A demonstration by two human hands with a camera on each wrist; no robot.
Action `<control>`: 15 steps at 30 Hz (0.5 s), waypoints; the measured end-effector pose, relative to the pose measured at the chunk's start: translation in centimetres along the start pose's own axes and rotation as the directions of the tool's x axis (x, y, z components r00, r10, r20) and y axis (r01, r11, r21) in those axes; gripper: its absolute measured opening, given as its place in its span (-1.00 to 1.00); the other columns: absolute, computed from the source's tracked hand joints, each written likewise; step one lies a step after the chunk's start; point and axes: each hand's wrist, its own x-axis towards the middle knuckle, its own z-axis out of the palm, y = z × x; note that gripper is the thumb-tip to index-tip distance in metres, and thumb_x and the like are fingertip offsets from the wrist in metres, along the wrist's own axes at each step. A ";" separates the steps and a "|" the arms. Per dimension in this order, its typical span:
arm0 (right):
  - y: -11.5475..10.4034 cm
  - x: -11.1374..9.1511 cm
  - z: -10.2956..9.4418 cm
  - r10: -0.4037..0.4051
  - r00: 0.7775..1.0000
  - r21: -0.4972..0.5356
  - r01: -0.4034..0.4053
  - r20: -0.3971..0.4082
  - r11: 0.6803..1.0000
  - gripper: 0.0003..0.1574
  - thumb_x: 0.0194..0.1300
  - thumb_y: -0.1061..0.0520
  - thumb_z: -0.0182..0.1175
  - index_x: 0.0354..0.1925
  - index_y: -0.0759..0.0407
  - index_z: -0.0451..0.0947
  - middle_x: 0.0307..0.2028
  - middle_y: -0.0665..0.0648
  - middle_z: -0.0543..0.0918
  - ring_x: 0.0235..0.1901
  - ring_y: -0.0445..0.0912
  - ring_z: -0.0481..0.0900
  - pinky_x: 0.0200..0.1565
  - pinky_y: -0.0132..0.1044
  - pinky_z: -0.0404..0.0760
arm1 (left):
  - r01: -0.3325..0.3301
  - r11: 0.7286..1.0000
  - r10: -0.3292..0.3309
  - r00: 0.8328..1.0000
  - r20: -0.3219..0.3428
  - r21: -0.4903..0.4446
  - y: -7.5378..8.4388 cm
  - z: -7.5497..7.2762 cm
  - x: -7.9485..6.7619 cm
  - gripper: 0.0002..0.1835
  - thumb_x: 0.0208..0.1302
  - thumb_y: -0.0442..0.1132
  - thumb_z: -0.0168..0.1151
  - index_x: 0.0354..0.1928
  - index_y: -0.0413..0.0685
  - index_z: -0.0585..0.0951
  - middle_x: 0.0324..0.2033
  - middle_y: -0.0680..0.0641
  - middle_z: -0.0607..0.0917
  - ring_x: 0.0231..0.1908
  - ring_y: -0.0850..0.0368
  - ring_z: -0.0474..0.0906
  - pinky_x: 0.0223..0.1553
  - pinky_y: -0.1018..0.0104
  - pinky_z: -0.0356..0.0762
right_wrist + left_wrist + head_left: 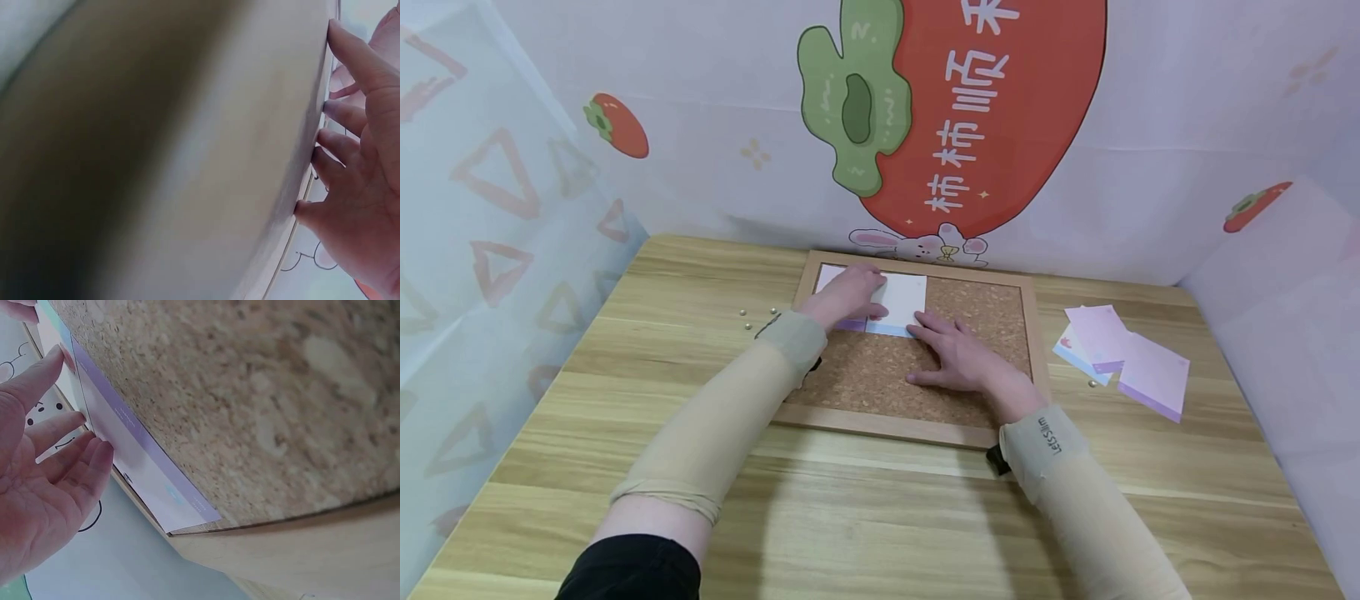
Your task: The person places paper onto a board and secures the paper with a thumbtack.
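A corkboard (865, 379) in a wooden frame lies on the table. At its upper left are two notes side by side: a purple-edged note (134, 459), partly covered by my left hand (848, 296) in the head view, and a white note (904, 298) with a blue bottom strip. My left fingertips rest on the notes around their shared edge, thumb and fingers spread. At the blue note's lower right corner, my right hand (964, 360) touches with its fingers spread and its thumb over the cork. Neither hand pinches anything.
Several loose purple notes (1153, 373) and a blue-edged note (1070, 350) overlap on the table to the right, with a small round metallic piece (1092, 384) beside them. More small round pieces (748, 327) lie left of the board. A printed cloth (715, 150) hangs behind the table.
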 end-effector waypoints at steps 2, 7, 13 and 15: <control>0.0 0.0 0.0 0.005 1.000 0.009 -0.005 0.005 1.000 0.05 0.26 -0.29 0.32 0.51 0.10 0.19 0.58 0.18 0.06 0.59 0.09 -0.02 0.53 0.28 -0.09 | -0.001 1.000 0.001 1.000 0.000 -0.005 0.0 0.0 0.0 -0.28 0.38 0.03 0.25 0.45 -0.19 0.33 0.47 -0.23 0.30 0.48 -0.17 0.20 0.52 0.04 0.17; 0.1 0.1 0.0 0.008 1.000 0.020 -0.008 0.007 1.000 0.05 0.25 -0.28 0.33 0.51 0.09 0.19 0.58 0.18 0.06 0.59 0.08 -0.02 0.52 0.29 -0.08 | -0.031 0.998 0.030 0.999 -0.017 -0.063 -0.6 0.1 0.2 -0.35 0.40 -0.01 0.23 0.41 -0.19 0.38 0.42 -0.21 0.40 0.44 -0.15 0.28 0.49 0.04 0.23; 0.3 0.2 0.1 0.013 1.000 0.025 -0.013 0.005 1.000 0.05 0.24 -0.29 0.33 0.50 0.09 0.20 0.58 0.17 0.07 0.58 0.07 0.01 0.52 0.29 -0.06 | -0.077 0.973 0.062 0.995 -0.074 -0.219 -1.9 0.2 0.0 -0.46 0.44 -0.10 0.15 0.37 -0.17 0.43 0.33 -0.19 0.52 0.37 -0.11 0.40 0.45 0.02 0.29; 0.3 0.2 0.1 0.014 1.000 0.026 -0.014 0.006 1.000 0.05 0.24 -0.29 0.33 0.50 0.09 0.20 0.58 0.17 0.07 0.58 0.07 0.01 0.52 0.30 -0.06 | -0.081 0.959 0.058 0.994 -0.093 -0.272 -2.2 0.2 -0.3 -0.45 0.45 -0.10 0.14 0.40 -0.16 0.41 0.35 -0.19 0.50 0.38 -0.12 0.40 0.45 0.00 0.29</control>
